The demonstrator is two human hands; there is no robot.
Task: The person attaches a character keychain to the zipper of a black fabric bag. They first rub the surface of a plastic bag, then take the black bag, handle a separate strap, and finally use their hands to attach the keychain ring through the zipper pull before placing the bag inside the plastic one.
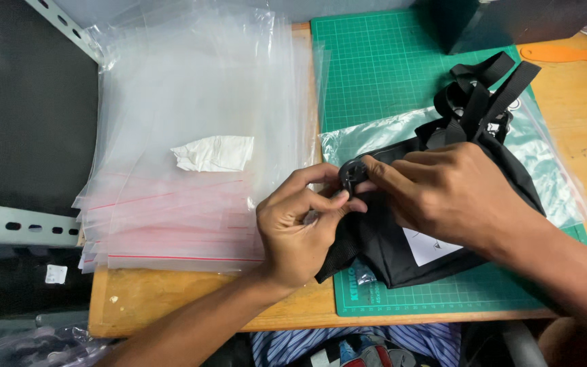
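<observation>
A black fabric bag (402,251) with black straps (484,88) lies on a green cutting mat (382,68), partly over a clear plastic bag (545,170). My left hand (300,231) and my right hand (443,190) meet at the bag's left end. Both pinch a small round black part (352,173) there. A white label (429,248) shows on the bag below my right hand.
A thick stack of clear zip bags with red strips (185,149) lies at the left, with a crumpled white paper (215,153) on top. An orange scraper (572,53) rests at the far right on the wooden table (164,299). A dark box (484,20) stands behind the mat.
</observation>
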